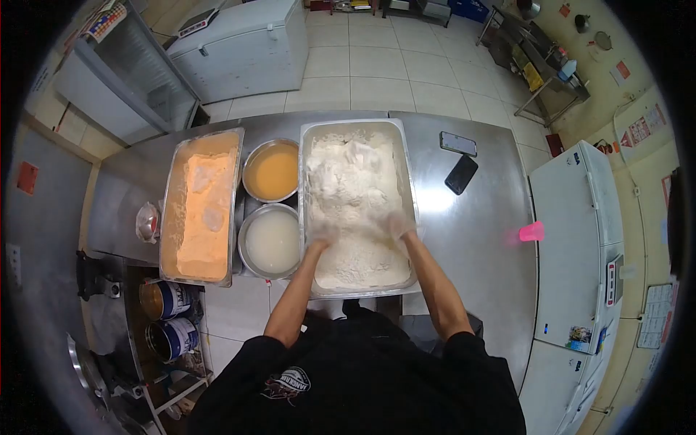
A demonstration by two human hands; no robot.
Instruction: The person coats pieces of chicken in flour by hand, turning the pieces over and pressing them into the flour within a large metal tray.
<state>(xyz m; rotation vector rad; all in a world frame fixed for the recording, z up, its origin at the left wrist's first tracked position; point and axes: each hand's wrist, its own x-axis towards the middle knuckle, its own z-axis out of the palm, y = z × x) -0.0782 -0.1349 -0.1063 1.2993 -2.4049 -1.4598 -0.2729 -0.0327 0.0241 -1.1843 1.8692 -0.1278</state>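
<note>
A large steel tray (303,167) full of white flour (355,210) sits in the middle of the steel table (471,239). Both my hands are down in the flour, coated white. My left hand (324,230) presses into the flour at the tray's left side. My right hand (397,223) rests in the flour at the right side. Whether either hand grips something under the flour cannot be made out. Lumpy flour-covered pieces (348,163) lie in the far half of the tray.
Left of the flour tray stand a bowl of orange liquid (272,172), a bowl of pale liquid (272,241) and a tray of orange crumb (199,206). Two phones (460,158) and a pink cup (531,232) lie on the right. Tins (165,299) sit below left.
</note>
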